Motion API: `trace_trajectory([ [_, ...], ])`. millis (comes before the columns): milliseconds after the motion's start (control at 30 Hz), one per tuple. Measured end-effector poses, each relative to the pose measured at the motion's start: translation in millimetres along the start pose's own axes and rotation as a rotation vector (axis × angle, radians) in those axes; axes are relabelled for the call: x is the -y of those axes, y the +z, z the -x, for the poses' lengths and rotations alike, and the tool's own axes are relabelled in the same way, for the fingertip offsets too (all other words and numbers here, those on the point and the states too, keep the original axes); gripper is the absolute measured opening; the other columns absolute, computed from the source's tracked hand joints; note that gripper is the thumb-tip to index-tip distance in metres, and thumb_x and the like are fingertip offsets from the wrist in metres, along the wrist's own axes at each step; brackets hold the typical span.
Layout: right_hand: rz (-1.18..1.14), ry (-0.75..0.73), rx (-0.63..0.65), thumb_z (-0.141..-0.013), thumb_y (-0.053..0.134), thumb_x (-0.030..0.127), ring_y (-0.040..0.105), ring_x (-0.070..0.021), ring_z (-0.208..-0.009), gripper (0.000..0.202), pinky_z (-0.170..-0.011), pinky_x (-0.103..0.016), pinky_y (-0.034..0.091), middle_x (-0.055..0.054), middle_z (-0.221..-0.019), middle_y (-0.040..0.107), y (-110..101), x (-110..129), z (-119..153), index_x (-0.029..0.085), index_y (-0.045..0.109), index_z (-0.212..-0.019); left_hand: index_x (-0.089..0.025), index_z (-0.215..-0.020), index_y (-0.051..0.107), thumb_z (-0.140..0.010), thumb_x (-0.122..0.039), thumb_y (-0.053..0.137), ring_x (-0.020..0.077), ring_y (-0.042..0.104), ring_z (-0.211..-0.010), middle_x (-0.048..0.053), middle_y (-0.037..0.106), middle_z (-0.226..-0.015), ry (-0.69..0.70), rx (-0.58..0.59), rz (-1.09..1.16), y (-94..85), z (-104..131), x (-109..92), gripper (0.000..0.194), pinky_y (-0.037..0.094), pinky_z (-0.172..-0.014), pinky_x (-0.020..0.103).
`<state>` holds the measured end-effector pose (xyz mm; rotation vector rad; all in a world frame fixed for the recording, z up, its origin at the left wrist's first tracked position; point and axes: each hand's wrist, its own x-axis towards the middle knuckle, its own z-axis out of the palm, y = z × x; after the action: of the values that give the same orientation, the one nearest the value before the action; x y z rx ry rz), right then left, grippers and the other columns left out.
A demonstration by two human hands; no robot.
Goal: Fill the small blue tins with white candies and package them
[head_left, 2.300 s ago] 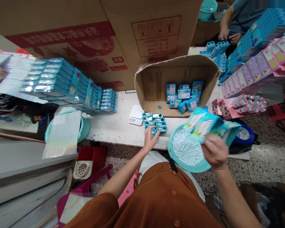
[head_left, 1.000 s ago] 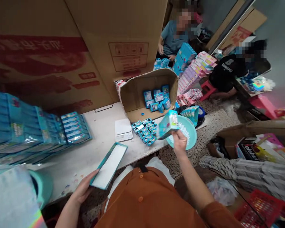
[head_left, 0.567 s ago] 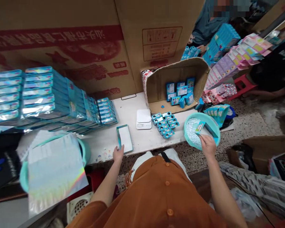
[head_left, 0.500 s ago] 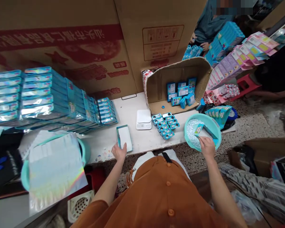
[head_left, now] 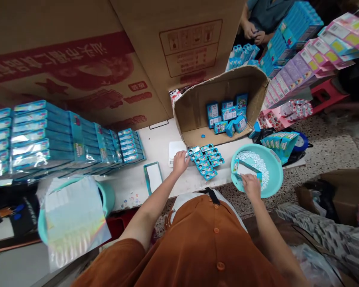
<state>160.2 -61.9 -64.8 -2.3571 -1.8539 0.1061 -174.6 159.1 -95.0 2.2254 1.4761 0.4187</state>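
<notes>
My left hand (head_left: 180, 161) is over the right edge of the small white scale (head_left: 174, 149), its fingers partly curled and apart. Its fingertips come up to the left end of the rows of small blue boxes (head_left: 202, 164), which have round holes in their ends. My right hand (head_left: 251, 186) grips a cut-open blue carton (head_left: 247, 169) with a white inside. That carton dips into a turquoise basin (head_left: 273, 185) of small white pellets (head_left: 259, 161). Left of the scale, a shallow open blue carton (head_left: 153, 177) lies on the white table.
Stacked blue boxes (head_left: 48, 135) fill the left side. A cardboard box (head_left: 194, 115) holding several blue boxes lies on its side behind the rows. Shiny sheets (head_left: 76, 215) cover a tub (head_left: 108, 195). Across the table, another person's hands (head_left: 254, 34) are near blue boxes.
My left hand has left the shallow carton and moved right to the small boxes. My right hand has shifted the cut-open carton leftward and tilted it within the basin.
</notes>
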Motion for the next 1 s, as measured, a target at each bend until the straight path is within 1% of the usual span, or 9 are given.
trace_trajectory([
  [67,-0.053,0.049,-0.034,-0.088,0.047,0.025,0.05,-0.0215,-0.087,0.03,-0.078,-0.035,0.04,-0.009,-0.094,0.062,0,5,8,0.019,0.065,-0.111,-0.017,-0.117,0.054,-0.085,-0.034,0.053,0.0275,0.051,-0.107,0.012,0.059,-0.112,-0.004,0.054,-0.027,6.5,-17,1,0.036,0.041,-0.091,0.04],
  [167,-0.128,0.147,-0.129,-0.089,0.046,0.03,0.051,-0.0252,-0.098,0.036,-0.085,-0.04,0.042,-0.012,-0.103,0.059,-1,14,24,0.017,0.058,-0.12,-0.016,-0.114,0.056,-0.083,-0.037,0.056,0.0289,0.054,-0.102,0.014,0.061,-0.106,-0.016,0.129,-0.074,13.7,-31,2,0.037,0.043,-0.087,0.04],
  [333,-0.174,0.238,-0.195,-0.089,0.044,0.033,0.051,-0.0266,-0.104,0.037,-0.09,-0.044,0.042,-0.014,-0.108,0.058,1,27,45,0.016,0.056,-0.12,-0.015,-0.112,0.055,-0.084,-0.039,0.056,0.0274,0.058,-0.099,0.015,0.061,-0.106,-0.022,0.202,-0.051,16.1,-37,5,0.037,0.046,-0.083,0.037],
  [433,-0.197,0.26,-0.205,-0.089,0.045,0.032,0.051,-0.0263,-0.106,0.035,-0.092,-0.044,0.042,-0.014,-0.11,0.058,1,33,50,0.017,0.057,-0.119,-0.014,-0.112,0.054,-0.085,-0.039,0.055,0.0267,0.059,-0.098,0.015,0.062,-0.106,-0.022,0.252,-0.031,14.2,-39,6,0.036,0.046,-0.082,0.035],
  [567,-0.212,0.302,-0.222,-0.089,0.045,0.031,0.051,-0.0265,-0.108,0.035,-0.093,-0.045,0.041,-0.014,-0.111,0.058,-3,37,52,0.017,0.057,-0.119,-0.012,-0.111,0.053,-0.087,-0.038,0.052,0.0263,0.062,-0.094,0.016,0.062,-0.104,-0.008,0.312,-0.073,11.8,-42,6,0.036,0.047,-0.079,0.035],
  [667,-0.21,0.314,-0.238,-0.089,0.046,0.032,0.051,-0.0262,-0.107,0.034,-0.093,-0.045,0.041,-0.014,-0.11,0.058,-6,37,53,0.017,0.058,-0.117,-0.011,-0.113,0.052,-0.088,-0.038,0.051,0.0266,0.061,-0.095,0.017,0.062,-0.106,0.033,0.286,-0.08,4.3,-36,9,0.036,0.047,-0.08,0.035],
  [800,-0.21,0.32,-0.255,-0.088,0.047,0.032,0.052,-0.0259,-0.105,0.033,-0.092,-0.044,0.042,-0.014,-0.109,0.059,-6,37,55,0.017,0.059,-0.115,-0.014,-0.114,0.05,-0.089,-0.04,0.049,0.0245,0.06,-0.097,0.015,0.06,-0.108,0.076,0.169,-0.004,-17.7,-14,24,0.036,0.047,-0.083,0.035],
  [900,-0.208,0.323,-0.253,-0.088,0.047,0.032,0.052,-0.0262,-0.105,0.033,-0.092,-0.044,0.042,-0.014,-0.109,0.059,-5,37,56,0.017,0.06,-0.114,-0.016,-0.116,0.048,-0.089,-0.041,0.048,0.0218,0.06,-0.094,0.013,0.06,-0.108,0.045,0.094,0.052,-32.3,5,39,0.036,0.047,-0.085,0.034],
  [1000,-0.21,0.323,-0.24,-0.088,0.046,0.032,0.052,-0.0267,-0.105,0.033,-0.091,-0.045,0.042,-0.015,-0.109,0.058,-2,39,56,0.017,0.06,-0.113,-0.017,-0.115,0.048,-0.088,-0.041,0.049,0.0197,0.061,-0.089,0.011,0.06,-0.107,-0.009,0.088,0.107,-36.4,16,47,0.037,0.048,-0.084,0.034],
])
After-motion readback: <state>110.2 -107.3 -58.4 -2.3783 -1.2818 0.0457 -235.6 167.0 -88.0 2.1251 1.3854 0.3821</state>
